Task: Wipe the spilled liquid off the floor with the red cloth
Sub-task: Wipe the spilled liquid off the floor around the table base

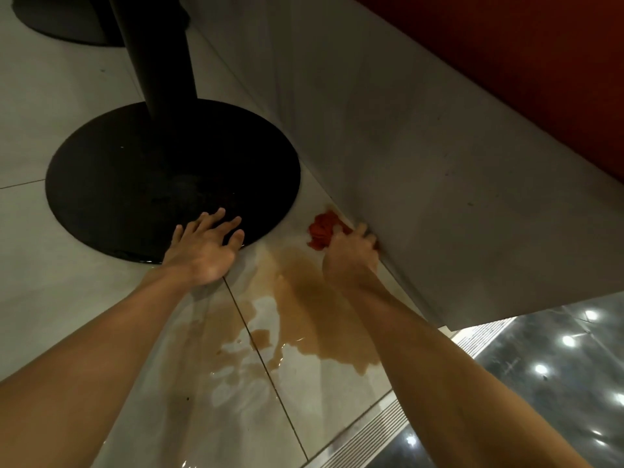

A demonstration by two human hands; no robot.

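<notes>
A brown spilled liquid point(304, 309) spreads over the pale floor tiles between my two arms. The red cloth point(322, 231) lies bunched on the floor at the puddle's far edge, close to the foot of a grey wall panel. My right hand point(351, 255) grips the cloth from its near right side, fingers curled around it and partly hiding it. My left hand point(206, 251) is spread flat, fingers straight, resting on the near rim of a black round table base.
The black round table base point(135, 184) with its thick post point(158, 55) stands left of the spill. A grey wall panel point(439, 163) runs diagonally on the right under a red surface point(540, 45). A ribbed metal strip point(371, 430) and glossy dark floor point(557, 383) lie at the lower right.
</notes>
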